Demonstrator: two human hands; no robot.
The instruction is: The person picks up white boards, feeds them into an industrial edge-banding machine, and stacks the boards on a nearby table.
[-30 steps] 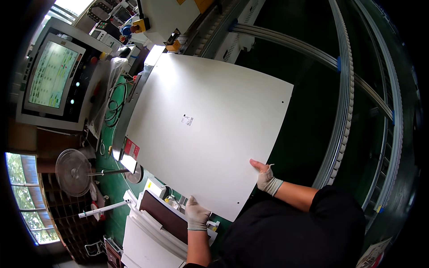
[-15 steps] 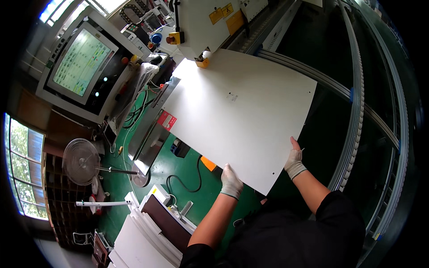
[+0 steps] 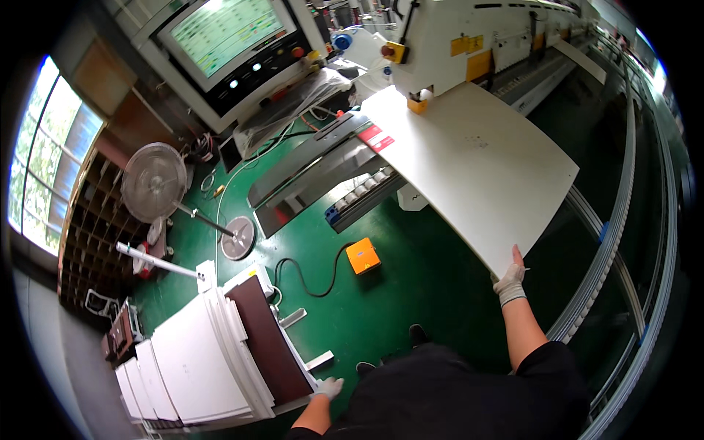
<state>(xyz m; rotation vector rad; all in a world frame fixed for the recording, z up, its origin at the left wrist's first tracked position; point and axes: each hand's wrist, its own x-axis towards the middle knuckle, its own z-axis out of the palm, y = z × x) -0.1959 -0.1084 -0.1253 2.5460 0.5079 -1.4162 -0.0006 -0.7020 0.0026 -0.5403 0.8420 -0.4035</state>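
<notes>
A large white panel [image 3: 484, 169] juts out of a white machine [image 3: 440, 44], its far edge under the machine's body. At the panel's near corner my right hand [image 3: 512, 282], in a pale glove, grips the edge with the thumb on top; the fingers beneath are hidden. My left hand [image 3: 328, 387], also gloved, is off the panel, low beside the corner of a dark brown board [image 3: 268, 337]. Its fingers look loosely apart with nothing in them. Left of that board stand white panels [image 3: 198, 367] in a stack.
A control screen [image 3: 224, 37] stands far left of the panel. Below the machine's metal side table [image 3: 308, 161], an orange foot pedal [image 3: 363, 256] with a black cable lies on the green floor. A pedestal fan [image 3: 155, 182] is at left; metal rails [image 3: 623, 183] curve along the right.
My left hand has let go of the panel and dropped down left toward the stack. The right hand has moved to the panel's near corner. The view has turned left.
</notes>
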